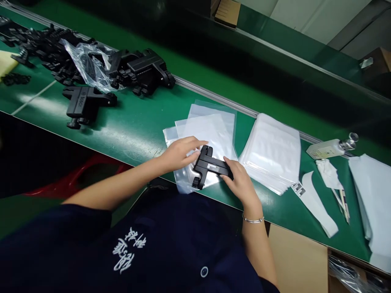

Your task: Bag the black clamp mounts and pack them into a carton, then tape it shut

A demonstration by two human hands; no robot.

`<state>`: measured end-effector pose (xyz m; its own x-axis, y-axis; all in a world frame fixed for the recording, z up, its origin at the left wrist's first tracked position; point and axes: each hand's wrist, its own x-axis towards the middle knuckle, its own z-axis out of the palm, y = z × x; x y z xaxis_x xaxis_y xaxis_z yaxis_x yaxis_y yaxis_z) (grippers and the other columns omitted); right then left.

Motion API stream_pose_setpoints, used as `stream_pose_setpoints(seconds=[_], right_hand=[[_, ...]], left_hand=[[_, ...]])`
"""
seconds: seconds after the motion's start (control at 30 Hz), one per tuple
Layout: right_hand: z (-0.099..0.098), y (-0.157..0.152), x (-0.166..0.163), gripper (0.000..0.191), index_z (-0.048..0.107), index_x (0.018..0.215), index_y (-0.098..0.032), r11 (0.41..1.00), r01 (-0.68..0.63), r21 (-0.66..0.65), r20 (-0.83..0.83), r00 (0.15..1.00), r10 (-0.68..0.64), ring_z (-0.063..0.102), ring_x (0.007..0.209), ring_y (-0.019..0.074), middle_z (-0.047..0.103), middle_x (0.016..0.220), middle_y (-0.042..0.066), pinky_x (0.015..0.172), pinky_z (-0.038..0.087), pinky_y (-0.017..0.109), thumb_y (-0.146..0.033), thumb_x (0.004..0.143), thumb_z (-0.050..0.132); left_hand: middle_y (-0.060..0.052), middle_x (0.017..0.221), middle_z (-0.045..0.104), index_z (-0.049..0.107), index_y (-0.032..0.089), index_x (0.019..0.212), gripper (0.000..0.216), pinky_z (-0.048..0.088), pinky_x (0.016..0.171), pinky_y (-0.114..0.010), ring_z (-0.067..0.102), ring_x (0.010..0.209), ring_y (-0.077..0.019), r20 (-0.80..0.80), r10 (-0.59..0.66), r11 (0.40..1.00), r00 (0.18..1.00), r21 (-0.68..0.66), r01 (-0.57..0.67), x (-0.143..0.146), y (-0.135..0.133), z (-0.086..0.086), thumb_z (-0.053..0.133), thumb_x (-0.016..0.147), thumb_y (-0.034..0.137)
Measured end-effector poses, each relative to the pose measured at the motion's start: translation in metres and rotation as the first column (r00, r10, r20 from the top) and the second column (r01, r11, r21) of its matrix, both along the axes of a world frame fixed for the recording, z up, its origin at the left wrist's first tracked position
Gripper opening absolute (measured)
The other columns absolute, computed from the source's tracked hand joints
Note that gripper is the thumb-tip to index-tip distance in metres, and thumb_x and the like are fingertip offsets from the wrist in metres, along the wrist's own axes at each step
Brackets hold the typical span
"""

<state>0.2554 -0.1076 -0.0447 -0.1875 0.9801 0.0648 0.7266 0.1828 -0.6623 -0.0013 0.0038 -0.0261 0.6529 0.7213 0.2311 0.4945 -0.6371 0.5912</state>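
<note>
A black plastic clamp bracket [210, 167] with a small pale label on it lies over several clear plastic bags [198, 122] at the table's front edge. My right hand [241, 179] grips the bracket's right end between thumb and fingers. At its left end is my left hand [181, 154], fingers stretched out and thumb apart, the fingertips at the bracket's upper edge. Whether they press on it I cannot tell. Just right of the bags is a thick stack of clear bags [271, 146]. A strip of label backing [320, 207] with some dark-printed labels curls beside that stack.
Another black bracket [81, 103] lies on the green table [140, 126] to the left. Behind it are a pile of black parts [51, 49], crumpled plastic film [88, 61] and more brackets [146, 69]. Rightward stand a pump bottle [328, 148] and white sheets [375, 203].
</note>
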Motion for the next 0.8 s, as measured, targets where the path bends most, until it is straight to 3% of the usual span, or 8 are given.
stream_pose_setpoints(seconds=[0.07, 0.17, 0.23, 0.33, 0.4, 0.53, 0.63, 0.8], right_hand=[[0.001, -0.005, -0.004, 0.048, 0.05, 0.14, -0.027, 0.993, 0.007, 0.118, 0.014, 1.0, -0.009, 0.058, 0.116, 0.029, 0.063, 0.124, 0.011, 0.106, 0.041, 0.053, -0.036, 0.093, 0.056], [0.007, -0.016, -0.006, 0.046, 0.054, 0.135, -0.026, 0.961, 0.152, 0.23, -0.045, 0.988, -0.146, 0.058, 0.116, 0.0287, 0.064, 0.122, 0.011, 0.107, 0.04, 0.052, -0.038, 0.091, 0.059], [0.01, -0.022, -0.005, 0.048, 0.057, 0.132, -0.023, 0.922, 0.335, 0.191, -0.177, 0.936, -0.304, 0.06, 0.114, 0.0284, 0.065, 0.122, 0.012, 0.102, 0.045, 0.049, -0.043, 0.088, 0.062], [0.014, -0.028, -0.001, 0.043, 0.066, 0.12, -0.019, 0.845, 0.535, -0.03, -0.419, 0.761, -0.496, 0.063, 0.108, 0.0267, 0.069, 0.117, 0.011, 0.093, 0.051, 0.043, -0.048, 0.089, 0.058], [0.017, -0.032, 0.003, 0.041, 0.071, 0.111, -0.019, 0.809, 0.57, -0.145, -0.529, 0.646, -0.55, 0.065, 0.105, 0.0262, 0.072, 0.112, 0.01, 0.089, 0.052, 0.04, -0.05, 0.088, 0.058], [0.021, -0.043, 0.012, 0.038, 0.073, 0.106, -0.02, 0.768, 0.603, -0.216, -0.6, 0.539, -0.591, 0.066, 0.102, 0.0256, 0.074, 0.108, 0.008, 0.087, 0.052, 0.038, -0.049, 0.085, 0.063], [0.021, -0.047, 0.016, 0.036, 0.074, 0.104, -0.02, 0.776, 0.587, -0.232, -0.641, 0.507, -0.576, 0.066, 0.102, 0.0253, 0.074, 0.106, 0.007, 0.089, 0.051, 0.038, -0.048, 0.085, 0.063], [0.022, -0.044, 0.014, 0.036, 0.075, 0.103, -0.02, 0.804, 0.537, -0.257, -0.709, 0.46, -0.534, 0.066, 0.101, 0.0252, 0.075, 0.101, 0.006, 0.091, 0.051, 0.039, -0.048, 0.084, 0.064]], left_hand=[[-0.007, 0.102, 0.064, 0.055, 0.02, 0.125, 0.037, 0.051, 0.083, -0.034, 0.062, 0.094, -0.0197, 0.053, 0.242, 0.97, 0.969, -0.025, -0.241, -0.014, -0.01, -0.01, 0.039, 0.092, 0.021], [-0.01, 0.11, 0.063, 0.054, 0.017, 0.121, 0.032, 0.052, 0.089, -0.037, 0.061, 0.103, -0.0233, -0.023, 0.316, 0.949, 0.949, -0.017, -0.316, -0.017, -0.031, -0.023, 0.042, 0.091, 0.019], [-0.014, 0.118, 0.063, 0.054, 0.015, 0.122, 0.033, 0.052, 0.092, -0.039, 0.06, 0.112, -0.0269, -0.128, 0.177, 0.984, 0.976, 0.0, -0.178, -0.007, -0.049, -0.031, 0.046, 0.091, 0.023], [-0.02, 0.14, 0.053, 0.048, 0.011, 0.133, 0.057, 0.045, 0.103, -0.049, 0.05, 0.128, -0.036, -0.348, -0.082, 0.991, 0.934, 0.068, 0.113, 0.015, -0.08, -0.043, 0.061, 0.086, 0.04], [-0.022, 0.147, 0.045, 0.046, 0.01, 0.137, 0.066, 0.04, 0.106, -0.051, 0.044, 0.134, -0.039, -0.474, -0.171, 0.953, 0.864, 0.145, 0.268, 0.02, -0.094, -0.052, 0.068, 0.083, 0.042], [-0.013, 0.126, 0.066, 0.057, 0.014, 0.124, 0.029, 0.048, 0.091, -0.033, 0.062, 0.112, -0.023, -0.466, -0.323, 0.793, 0.824, 0.343, 0.504, 0.001, -0.092, -0.056, 0.047, 0.096, 0.015], [-0.009, 0.103, 0.071, 0.06, 0.014, 0.115, 0.028, 0.048, 0.069, -0.028, 0.065, 0.086, -0.0182, -0.435, -0.317, 0.738, 0.843, 0.444, 0.507, -0.015, -0.076, -0.047, 0.039, 0.097, 0.008], [-0.008, 0.087, 0.066, 0.062, 0.014, 0.106, 0.025, 0.045, 0.06, -0.027, 0.061, 0.076, -0.0189, -0.498, -0.209, 0.815, 0.841, 0.386, 0.432, -0.025, -0.062, -0.044, 0.042, 0.093, 0.007]])
